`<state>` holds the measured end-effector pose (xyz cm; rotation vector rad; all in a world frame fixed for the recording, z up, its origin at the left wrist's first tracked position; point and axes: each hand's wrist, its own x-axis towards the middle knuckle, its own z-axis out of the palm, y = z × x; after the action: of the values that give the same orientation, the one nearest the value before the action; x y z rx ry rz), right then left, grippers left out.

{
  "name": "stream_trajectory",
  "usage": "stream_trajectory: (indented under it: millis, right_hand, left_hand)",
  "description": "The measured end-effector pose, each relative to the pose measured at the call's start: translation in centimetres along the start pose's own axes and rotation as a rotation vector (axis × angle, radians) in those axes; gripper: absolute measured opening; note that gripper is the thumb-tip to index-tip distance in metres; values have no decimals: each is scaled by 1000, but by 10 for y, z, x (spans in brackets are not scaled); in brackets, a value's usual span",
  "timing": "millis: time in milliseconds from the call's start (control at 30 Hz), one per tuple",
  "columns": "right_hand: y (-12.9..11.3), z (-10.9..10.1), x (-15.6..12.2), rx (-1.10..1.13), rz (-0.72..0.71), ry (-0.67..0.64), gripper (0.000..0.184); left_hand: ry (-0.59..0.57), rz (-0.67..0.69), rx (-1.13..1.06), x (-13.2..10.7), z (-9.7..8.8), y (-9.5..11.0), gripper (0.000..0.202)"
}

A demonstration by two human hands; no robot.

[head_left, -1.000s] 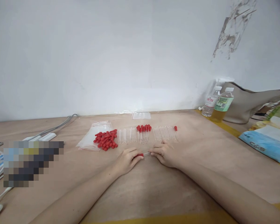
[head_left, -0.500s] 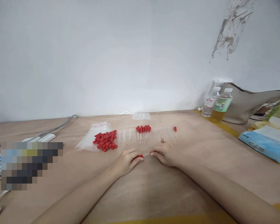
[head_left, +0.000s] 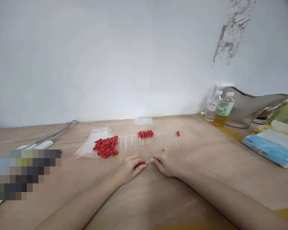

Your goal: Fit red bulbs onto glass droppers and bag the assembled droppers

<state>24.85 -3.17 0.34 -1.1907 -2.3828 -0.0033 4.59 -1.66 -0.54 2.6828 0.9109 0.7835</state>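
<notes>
My left hand (head_left: 128, 167) pinches a red rubber bulb (head_left: 140, 164) low over the brown table (head_left: 158, 198). My right hand (head_left: 165, 163) pinches the clear glass tube (head_left: 148, 162) that meets that bulb. The two hands face each other, fingertips almost touching. Behind them lie a loose heap of red bulbs (head_left: 105, 147), a row of bare clear tubes (head_left: 127, 141), a group of droppers with red bulbs fitted (head_left: 145, 137), and another row of clear tubes (head_left: 167, 138) with one red-capped dropper (head_left: 178, 134) at its right end.
Clear plastic bags (head_left: 91, 145) lie left of the bulbs, another small bag (head_left: 143, 120) by the wall. Two bottles (head_left: 219, 110) and a beige bag (head_left: 249, 107) stand at the back right. A blue tissue pack (head_left: 271, 148) lies right. Grey cables (head_left: 52, 135) run at the left.
The hands keep the same pinch on bulb and tube, now slightly closer together. The view has shifted a little right and up, so everything sits lower and further left.
</notes>
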Motion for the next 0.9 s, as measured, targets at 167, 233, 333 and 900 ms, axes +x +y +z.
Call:
stream_trajectory:
  millis: [167,233,333,900]
  right_hand:
    - [-4,7,3,106,33,-31,30]
    - [-7,6,4,126,58,-51,32]
    - [-10,5,6,148,82,-73,32]
    - [62,-7,37,227,628,120,19]
  left_hand:
    - [20,25,22,1,0,0,23]
    - [17,43,51,0,1,-1,23]
    - [11,68,89,-1,3,-3,21]
    - [67,-161,26,-1,-7,-12,17]
